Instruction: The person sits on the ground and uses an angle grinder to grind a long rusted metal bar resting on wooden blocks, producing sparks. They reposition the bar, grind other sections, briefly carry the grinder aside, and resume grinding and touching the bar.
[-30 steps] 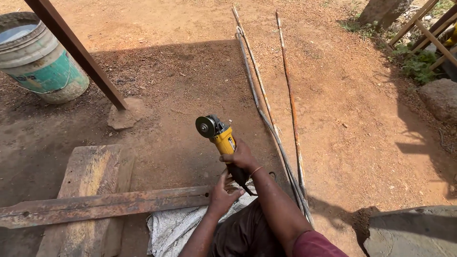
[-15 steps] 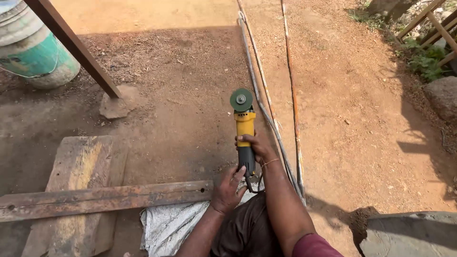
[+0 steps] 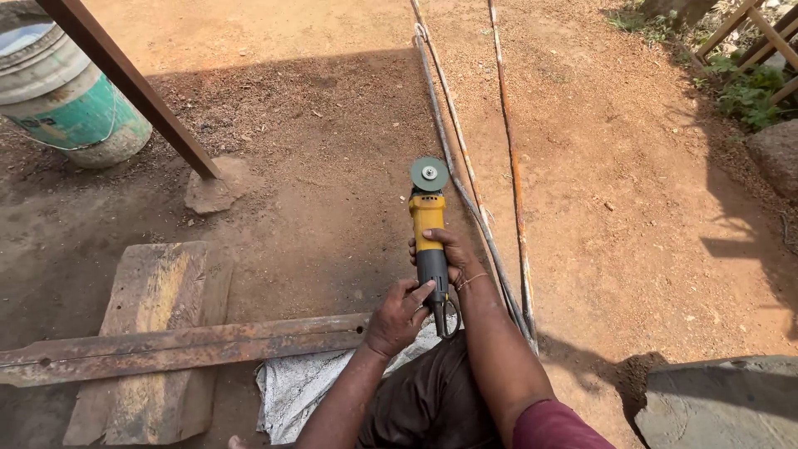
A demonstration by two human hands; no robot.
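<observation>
A yellow and black angle grinder (image 3: 430, 229) points away from me, its grey disc (image 3: 430, 174) facing up over the dirt. My right hand (image 3: 450, 254) wraps around the grinder's body. My left hand (image 3: 398, 315) touches the dark rear end of the handle, fingers on it near the cable loop. Long thin steel rods (image 3: 474, 191) lie on the ground just right of the grinder. A rusty steel bar (image 3: 183, 345) rests across a wooden block (image 3: 158, 291) to my left.
A green and white bucket (image 3: 71, 100) stands at the far left behind a slanted rusty post (image 3: 133, 87) set on a stone. A white sack (image 3: 299, 387) lies under my knee. A grey stone slab (image 3: 723, 399) sits at the lower right; plants and wooden sticks are at the upper right.
The grinder has swung from tilted left to pointing straight ahead and sits further right. My left hand stays at the rear of the handle.
</observation>
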